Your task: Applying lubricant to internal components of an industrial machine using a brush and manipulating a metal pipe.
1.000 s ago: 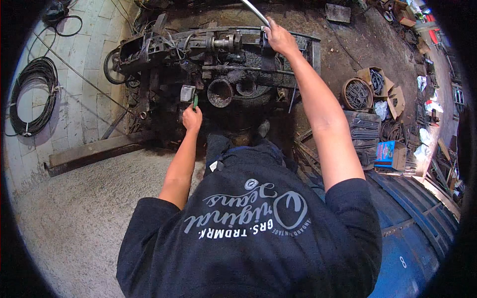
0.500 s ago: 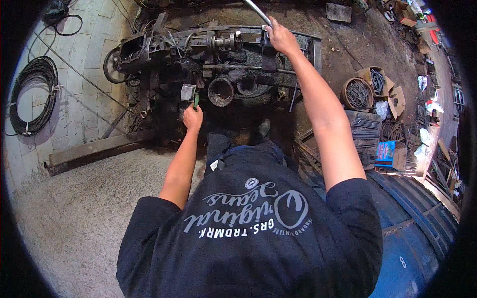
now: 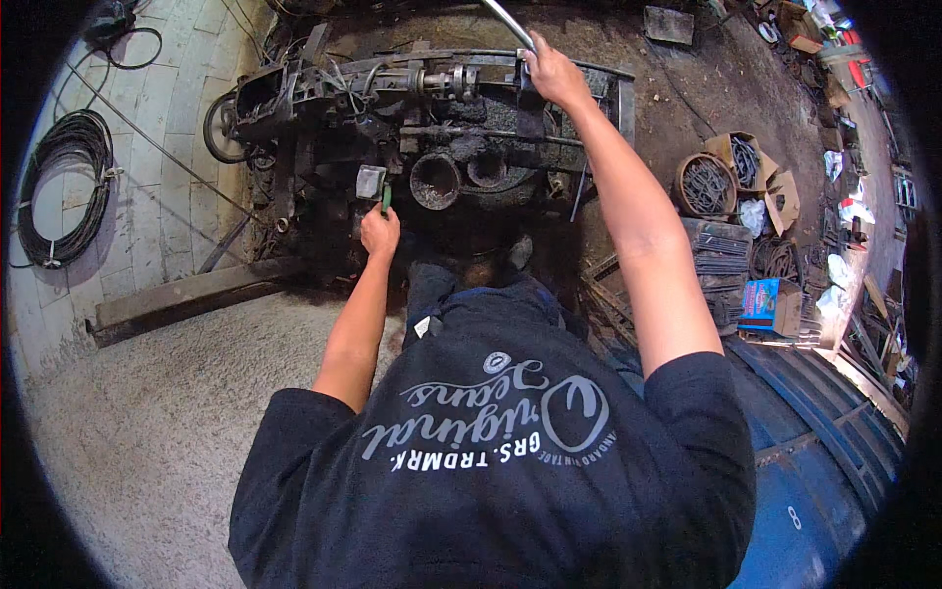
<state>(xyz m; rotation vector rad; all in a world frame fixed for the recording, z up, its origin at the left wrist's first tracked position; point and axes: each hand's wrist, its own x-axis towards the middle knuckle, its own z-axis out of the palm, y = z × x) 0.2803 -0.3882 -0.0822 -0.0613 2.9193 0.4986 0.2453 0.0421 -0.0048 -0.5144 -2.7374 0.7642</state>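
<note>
Turning since earlier, the grimy metal spindle [image 3: 457, 83] is showing another face; our left hand [image 3: 380, 234] is gripping a green handle [image 3: 387, 200] beside a pale square block [image 3: 370, 183], our right hand [image 3: 555, 76] clasping a slanting silver metal bar [image 3: 508, 23].

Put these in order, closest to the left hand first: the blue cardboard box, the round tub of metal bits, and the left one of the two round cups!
From the left hand, in the head view:
1. left round cup: just ahead, to the right
2. round tub of metal bits: much farther right
3. blue cardboard box: right, beyond the tub
</note>
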